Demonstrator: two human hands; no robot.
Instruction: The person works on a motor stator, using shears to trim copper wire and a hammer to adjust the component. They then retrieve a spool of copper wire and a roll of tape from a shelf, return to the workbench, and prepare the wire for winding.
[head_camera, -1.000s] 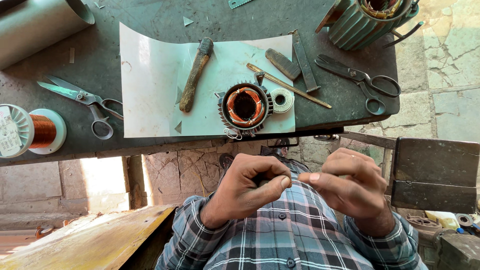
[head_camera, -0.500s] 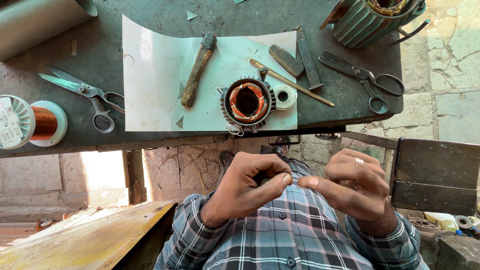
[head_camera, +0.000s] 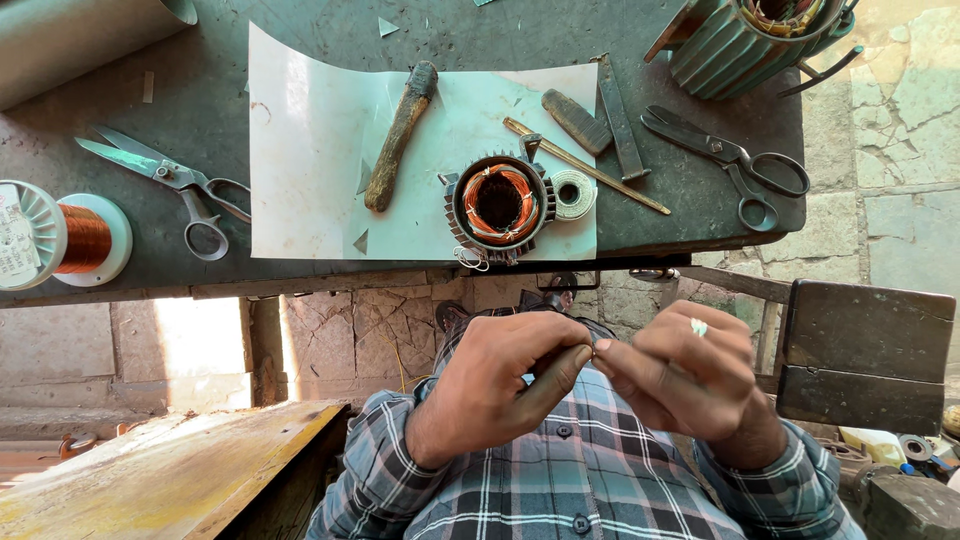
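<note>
My left hand (head_camera: 505, 385) and my right hand (head_camera: 690, 375) are raised close in front of my plaid shirt, below the table edge. Their fingertips meet, pinching something small and thin that I cannot make out; a dark strip shows between the left fingers. A ring sits on a right finger. On the table beyond, a small motor stator (head_camera: 498, 205) with copper winding lies on a white sheet (head_camera: 310, 150), with a white tape roll (head_camera: 573, 193) beside it.
On the dark table (head_camera: 200, 60) are a wooden-handled tool (head_camera: 400, 135), scissors (head_camera: 165, 180) on the left, a copper wire spool (head_camera: 60, 235), a thin rod (head_camera: 590, 170), flat tools (head_camera: 620, 118), darker scissors (head_camera: 735, 160) and a green ribbed motor housing (head_camera: 740, 40). A dark metal box (head_camera: 865, 355) stands right, a wooden plank (head_camera: 150, 480) lower left.
My hands stay pinched together in the same place; the fingers shift only slightly. The things on the table have not moved.
</note>
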